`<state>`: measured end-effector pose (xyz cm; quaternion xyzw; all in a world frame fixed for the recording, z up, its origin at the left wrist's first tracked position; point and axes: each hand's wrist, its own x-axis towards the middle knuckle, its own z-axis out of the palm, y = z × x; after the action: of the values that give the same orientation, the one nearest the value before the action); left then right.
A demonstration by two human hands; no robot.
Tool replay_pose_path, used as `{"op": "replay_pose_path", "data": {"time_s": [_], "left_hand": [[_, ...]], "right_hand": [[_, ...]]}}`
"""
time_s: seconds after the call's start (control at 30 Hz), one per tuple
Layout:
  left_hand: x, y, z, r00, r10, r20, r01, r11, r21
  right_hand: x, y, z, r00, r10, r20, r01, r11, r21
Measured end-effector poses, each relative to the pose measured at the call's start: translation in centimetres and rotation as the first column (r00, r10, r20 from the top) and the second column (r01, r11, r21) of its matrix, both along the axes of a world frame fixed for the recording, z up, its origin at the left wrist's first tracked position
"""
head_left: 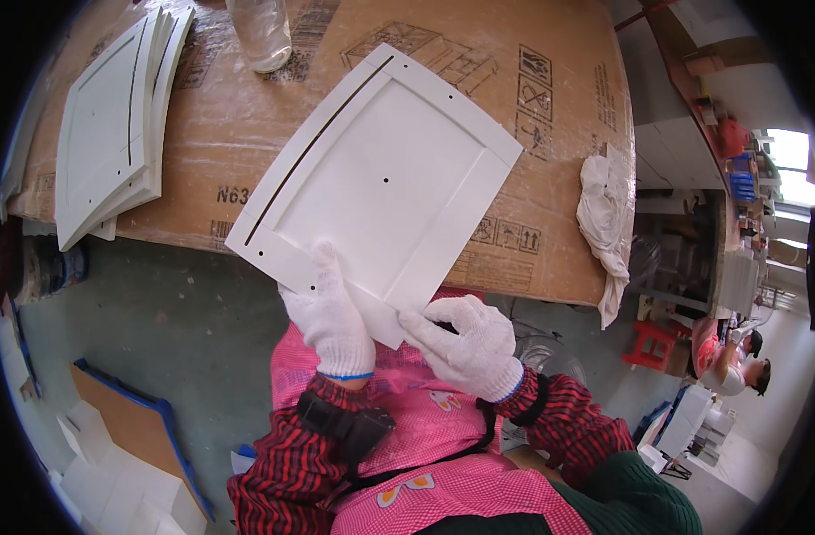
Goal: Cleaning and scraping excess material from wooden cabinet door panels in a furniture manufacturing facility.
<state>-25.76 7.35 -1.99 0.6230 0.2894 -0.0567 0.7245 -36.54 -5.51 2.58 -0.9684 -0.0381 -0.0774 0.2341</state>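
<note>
Cardboard-covered worktop (pixel 247 125), frame centre: our gloved left hand (pixel 330 314) and right hand (pixel 465 343) grasp a white panel (pixel 380 174) by its lower edge.

Workshop: cardboard-covered workbench (pixel 247 160), stacked panels (pixel 113 116)

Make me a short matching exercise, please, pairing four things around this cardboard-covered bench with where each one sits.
Things:
1. white panel
2. stack of white panels
3. clear bottle
4. white rag

Places:
A. draped over the bench's right edge
B. far edge of the bench, top of the view
C. held at its near edge by the left hand and right hand
D. left end of the bench

Pairs: 1-C, 2-D, 3-B, 4-A
</note>
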Motion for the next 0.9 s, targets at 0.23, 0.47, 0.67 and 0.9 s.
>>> {"op": "replay_pose_path", "data": {"time_s": [0.23,0.47,0.67,0.9], "left_hand": [[0.1,0.3,-0.5,0.999,-0.043,0.025,0.041,0.996,0.080],[0.0,0.1,0.2,0.999,-0.041,-0.013,0.042,0.995,0.086],[0.0,0.1,-0.5,1.000,-0.023,0.003,0.022,0.996,0.086],[0.0,0.0,-0.1,0.999,-0.048,0.018,0.045,0.986,0.163]], "right_hand": [[0.3,0.0,-0.1,1.000,-0.003,0.019,0.003,1.000,0.006],[0.5,0.1,-0.4,0.999,-0.011,0.039,0.009,0.998,0.063],[0.4,0.0,0.0,1.000,-0.022,-0.001,0.022,0.997,0.067],[0.9,0.1,0.4,0.997,-0.014,-0.077,0.017,0.999,0.036]]}}
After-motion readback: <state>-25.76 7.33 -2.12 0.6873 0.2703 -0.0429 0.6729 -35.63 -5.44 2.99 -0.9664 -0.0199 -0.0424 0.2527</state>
